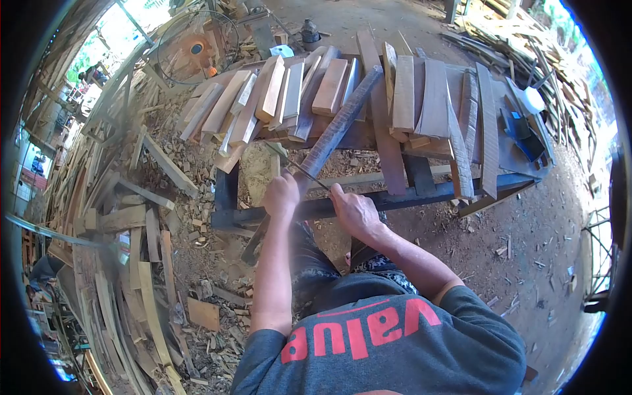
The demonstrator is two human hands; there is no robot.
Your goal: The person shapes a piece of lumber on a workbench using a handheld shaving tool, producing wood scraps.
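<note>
At the bottom of the frame, a dark T-shirt (434, 359) is being worn, "value" being spelled upside down across it in red letters. Just above, at the centre, the left hand (282, 195) is being kept closed around the lower part of a dark wooden pole (339, 124), while the thin handle end of a narrow bladed tool (299, 168) is being gripped by the right hand (357, 212); the hands are being held apart, near each other. The tool is being laid across the pole, which is being slanted up to the right over the bench, presumably so that its far part is being supported there. Beyond, cut boards (405, 92) are being carried crosswise by the bench's dark frame (388, 199), probably being kept within reach. At upper right, a black tray (523, 137) and a white container (530, 100) are being held by the bench's end, no lettering being readable. Farther off, scrap timber (559, 85) is being heaped.
</note>
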